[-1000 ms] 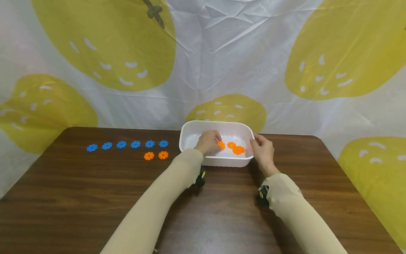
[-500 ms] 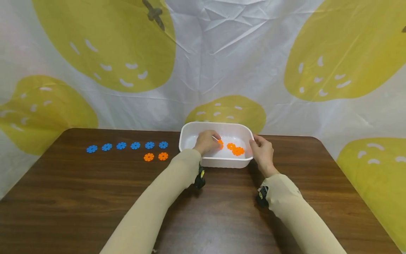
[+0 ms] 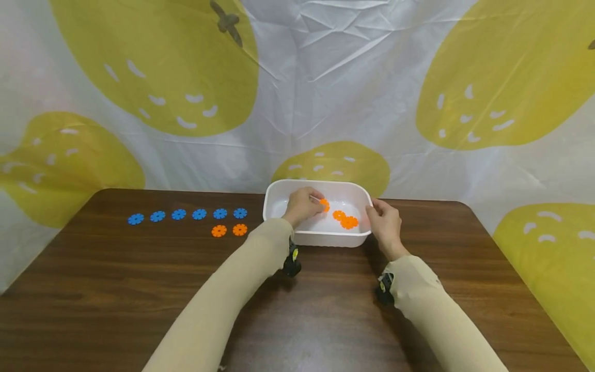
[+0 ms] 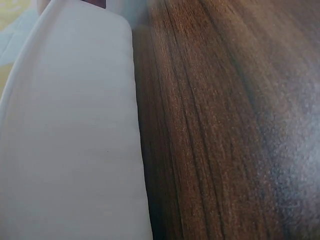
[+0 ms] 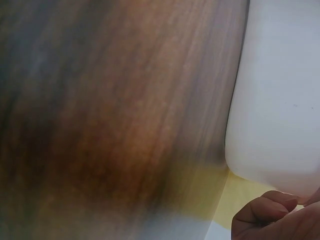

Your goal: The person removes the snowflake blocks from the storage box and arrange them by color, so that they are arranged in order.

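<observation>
Inside the white plastic tub [image 3: 332,238], my left hand [image 3: 302,206] pinches an orange flower-shaped disc [image 3: 325,205] between thumb and fingers. Two more orange discs [image 3: 349,222] lie on the tub's floor, to the right of that hand, one partly over the other. My right hand [image 3: 386,225] grips the tub's right rim with thumb and fingers. In the left wrist view only the tub's outer wall [image 4: 75,125] and the tabletop show. The right wrist view has the tub's wall [image 5: 280,95] with the curled fingers [image 5: 265,210] at its edge.
On the brown wooden table [image 3: 297,320], several blue flower-shaped discs [image 3: 178,214] form a row left of the tub. Two orange discs [image 3: 239,229] lie in front of that row's right end. A white cloth with yellow fruit prints [image 3: 297,103] hangs behind the table.
My left hand has risen slightly inside the tub with the orange disc, which has turned a little. The right hand keeps its hold on the rim.
</observation>
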`<state>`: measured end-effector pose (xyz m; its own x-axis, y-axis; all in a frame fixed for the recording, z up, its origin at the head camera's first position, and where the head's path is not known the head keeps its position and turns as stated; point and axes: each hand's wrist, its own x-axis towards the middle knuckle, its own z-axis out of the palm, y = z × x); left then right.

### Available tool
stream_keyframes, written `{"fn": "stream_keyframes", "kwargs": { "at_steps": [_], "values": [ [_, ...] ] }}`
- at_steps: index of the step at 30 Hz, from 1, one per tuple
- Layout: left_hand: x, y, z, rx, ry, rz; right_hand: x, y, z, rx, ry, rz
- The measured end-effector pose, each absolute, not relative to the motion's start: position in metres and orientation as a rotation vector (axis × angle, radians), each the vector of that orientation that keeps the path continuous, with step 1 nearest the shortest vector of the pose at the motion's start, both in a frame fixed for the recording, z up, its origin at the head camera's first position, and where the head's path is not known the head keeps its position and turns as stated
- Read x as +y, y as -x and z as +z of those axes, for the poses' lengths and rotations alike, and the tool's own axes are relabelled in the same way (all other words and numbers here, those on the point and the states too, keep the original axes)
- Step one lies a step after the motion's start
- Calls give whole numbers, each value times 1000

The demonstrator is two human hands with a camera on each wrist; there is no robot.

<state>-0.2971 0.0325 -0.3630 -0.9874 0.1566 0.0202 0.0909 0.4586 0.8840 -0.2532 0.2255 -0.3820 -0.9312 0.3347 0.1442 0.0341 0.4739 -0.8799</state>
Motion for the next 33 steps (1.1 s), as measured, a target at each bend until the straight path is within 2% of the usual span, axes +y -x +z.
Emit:
{"fn": "stream_keyframes", "kwargs": {
  "at_steps": [33],
  "values": [
    [13,271,-341,2252,-210,1958,224,253,-381,-2420,338,1452]
  ]
}}
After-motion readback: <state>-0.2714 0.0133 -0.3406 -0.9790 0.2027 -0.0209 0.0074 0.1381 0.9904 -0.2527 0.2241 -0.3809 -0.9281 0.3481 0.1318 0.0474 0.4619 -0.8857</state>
